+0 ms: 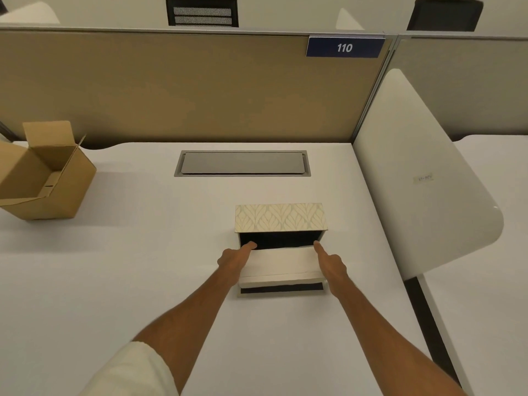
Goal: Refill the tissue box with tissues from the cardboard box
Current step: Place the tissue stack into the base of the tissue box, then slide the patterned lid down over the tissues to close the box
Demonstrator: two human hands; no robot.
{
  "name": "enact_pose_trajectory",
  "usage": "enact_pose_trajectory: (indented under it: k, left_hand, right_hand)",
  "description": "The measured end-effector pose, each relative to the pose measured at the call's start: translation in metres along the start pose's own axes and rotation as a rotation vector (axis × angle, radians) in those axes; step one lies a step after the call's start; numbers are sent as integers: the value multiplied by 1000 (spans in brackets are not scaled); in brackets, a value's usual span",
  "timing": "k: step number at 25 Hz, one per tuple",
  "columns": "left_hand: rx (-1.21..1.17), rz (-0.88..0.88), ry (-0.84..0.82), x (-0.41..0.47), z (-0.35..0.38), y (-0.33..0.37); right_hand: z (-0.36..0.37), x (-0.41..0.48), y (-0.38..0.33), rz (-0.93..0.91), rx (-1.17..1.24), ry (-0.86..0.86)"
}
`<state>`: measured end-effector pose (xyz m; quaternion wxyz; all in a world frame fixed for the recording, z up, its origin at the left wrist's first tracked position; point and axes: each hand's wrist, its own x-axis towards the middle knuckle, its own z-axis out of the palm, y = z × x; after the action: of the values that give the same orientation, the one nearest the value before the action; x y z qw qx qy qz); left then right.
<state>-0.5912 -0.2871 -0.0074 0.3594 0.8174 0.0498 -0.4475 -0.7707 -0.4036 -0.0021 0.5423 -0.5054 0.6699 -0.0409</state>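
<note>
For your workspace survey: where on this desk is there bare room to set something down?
The desk is bare between the cardboard box and the tissue box, and in front near the forearms. It is crowded only at the tissue box, where the left hand and right hand flank the tissues.

Two bare forearms, one short pale sleeve

The left hand (pixel 234 257) and right hand (pixel 331 262) are bare, with no rings, watch or gloves to be seen, and both forearms are uncovered down to the frame's lower edge. At about 7 o'clock in the picture, a cream-white sleeve (pixel 137 370) of soft, plain cloth covers the left upper arm and ends above the elbow in a rounded hem. The right arm shows no sleeve.
</note>
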Motion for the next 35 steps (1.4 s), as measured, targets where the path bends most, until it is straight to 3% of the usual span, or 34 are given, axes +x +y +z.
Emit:
enact_pose_trajectory:
  k: [27,31,35]
  left_hand:
    - [-29,16,-37,-7,-8,-5]
    - [-85,83,97,-11,-18,4]
    - [-200,230,58,-7,-27,22]
  right_hand:
    - [-2,-5,2,-2,-62,17]
    - [-14,-2,-14,-85,52,128]
    - [-18,-7,-35,-234,157,39]
